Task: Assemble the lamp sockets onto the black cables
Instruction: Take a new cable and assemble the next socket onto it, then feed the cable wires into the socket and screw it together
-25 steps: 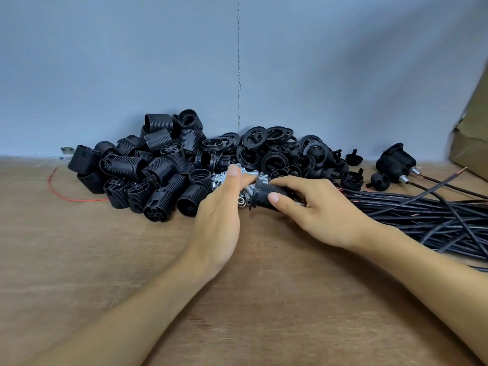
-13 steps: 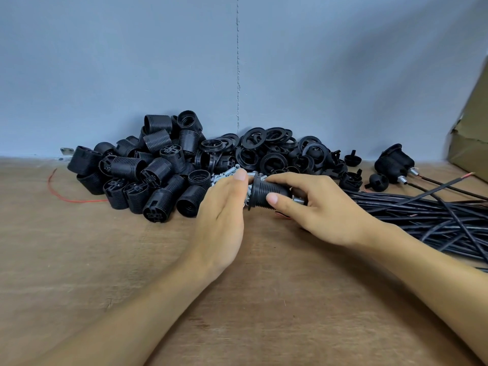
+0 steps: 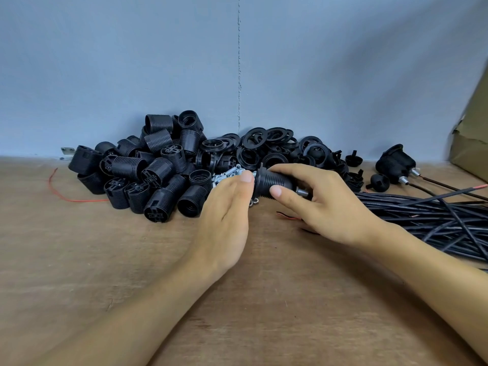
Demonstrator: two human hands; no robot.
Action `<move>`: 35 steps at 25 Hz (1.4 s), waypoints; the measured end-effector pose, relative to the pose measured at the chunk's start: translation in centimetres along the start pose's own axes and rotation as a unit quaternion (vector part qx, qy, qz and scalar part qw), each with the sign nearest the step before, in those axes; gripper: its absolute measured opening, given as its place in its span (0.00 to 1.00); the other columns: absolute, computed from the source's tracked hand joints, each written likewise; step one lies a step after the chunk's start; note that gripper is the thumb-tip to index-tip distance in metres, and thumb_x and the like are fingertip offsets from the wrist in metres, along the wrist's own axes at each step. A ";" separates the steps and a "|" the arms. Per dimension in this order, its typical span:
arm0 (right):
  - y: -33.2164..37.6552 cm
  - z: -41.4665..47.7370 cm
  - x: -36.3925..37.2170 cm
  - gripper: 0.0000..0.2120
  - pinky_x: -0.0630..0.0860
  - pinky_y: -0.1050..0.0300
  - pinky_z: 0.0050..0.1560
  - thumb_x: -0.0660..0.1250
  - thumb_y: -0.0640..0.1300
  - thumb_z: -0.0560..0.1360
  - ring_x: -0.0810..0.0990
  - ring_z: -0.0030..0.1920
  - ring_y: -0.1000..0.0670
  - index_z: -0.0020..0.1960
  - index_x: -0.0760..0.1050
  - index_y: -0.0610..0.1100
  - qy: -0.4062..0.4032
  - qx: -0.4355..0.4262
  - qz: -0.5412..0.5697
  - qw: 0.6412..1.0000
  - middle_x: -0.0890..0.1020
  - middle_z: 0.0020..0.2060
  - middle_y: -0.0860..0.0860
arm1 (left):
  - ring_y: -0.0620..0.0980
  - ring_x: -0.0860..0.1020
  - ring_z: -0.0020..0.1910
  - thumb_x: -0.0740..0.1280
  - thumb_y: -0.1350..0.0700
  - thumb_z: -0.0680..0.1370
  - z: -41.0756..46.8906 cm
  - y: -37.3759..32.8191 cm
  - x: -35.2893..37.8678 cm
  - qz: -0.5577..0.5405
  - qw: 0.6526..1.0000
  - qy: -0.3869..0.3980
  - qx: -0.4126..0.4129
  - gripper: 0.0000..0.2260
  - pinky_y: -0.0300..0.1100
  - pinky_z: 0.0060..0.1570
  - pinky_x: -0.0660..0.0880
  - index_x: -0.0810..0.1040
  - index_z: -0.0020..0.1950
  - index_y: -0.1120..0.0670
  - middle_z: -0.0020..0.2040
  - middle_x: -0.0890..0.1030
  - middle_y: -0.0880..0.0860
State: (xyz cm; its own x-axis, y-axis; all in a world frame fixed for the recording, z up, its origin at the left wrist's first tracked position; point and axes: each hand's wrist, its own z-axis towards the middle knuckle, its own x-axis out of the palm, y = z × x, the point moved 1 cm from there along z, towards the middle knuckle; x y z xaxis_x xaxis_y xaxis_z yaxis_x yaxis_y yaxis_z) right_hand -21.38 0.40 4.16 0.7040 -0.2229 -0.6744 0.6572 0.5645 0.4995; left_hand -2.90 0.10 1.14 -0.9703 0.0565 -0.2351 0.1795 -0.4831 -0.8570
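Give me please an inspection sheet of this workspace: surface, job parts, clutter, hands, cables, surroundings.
Surface: wooden table, parts piled along its back edge.
Job's things: socket bodies heaped at left; rings heaped at centre; small metal parts between them; finished sockets at right, with leads attached.
Clutter: red wire loose at left; cardboard box at the right edge.
Hands: right hand grips one socket; left hand flat, fingers straight, fingertip at its flanged end.
Cables: black cables bundled on the table at right.
Surroundings: blue-grey wall behind; nothing else seen.
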 end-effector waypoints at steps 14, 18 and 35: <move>-4.3 1.2 -3.9 0.22 0.74 0.46 0.50 0.65 0.46 0.81 0.76 0.57 0.37 0.74 0.69 0.45 -0.203 0.098 -0.288 0.931 0.72 0.64 0.40 | 0.28 0.74 0.53 0.50 0.34 0.80 -0.5 -0.1 0.3 0.044 0.999 0.004 0.015 0.21 0.20 0.54 0.64 0.79 0.55 0.41 0.50 0.82 0.39; -7.3 1.3 -5.1 0.21 0.67 0.43 0.66 0.60 0.36 0.82 0.70 0.64 0.33 0.75 0.68 0.38 -0.187 0.203 -0.253 0.927 0.67 0.67 0.35 | 0.31 0.75 0.49 0.50 0.34 0.80 -0.4 -0.3 0.2 0.053 0.999 0.002 0.011 0.24 0.19 0.50 0.63 0.80 0.48 0.46 0.47 0.81 0.46; -3.6 2.1 -3.3 0.14 0.62 0.45 0.66 0.66 0.46 0.78 0.71 0.67 0.41 0.62 0.80 0.48 -0.131 0.197 -0.247 0.940 0.76 0.63 0.45 | 0.41 0.78 0.34 0.69 0.50 0.78 -0.7 0.0 0.9 0.216 0.973 0.082 0.011 0.06 0.37 0.37 0.74 0.83 0.41 0.44 0.34 0.81 0.40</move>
State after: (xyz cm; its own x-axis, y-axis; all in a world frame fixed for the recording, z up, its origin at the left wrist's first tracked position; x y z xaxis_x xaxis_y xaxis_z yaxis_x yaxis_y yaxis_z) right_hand -25.50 -2.52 5.77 0.2946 -0.5982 -0.7452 0.9335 0.0133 0.3584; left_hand -3.70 0.74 0.65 -0.7656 -0.0177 -0.6431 0.5595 -0.5118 -0.6519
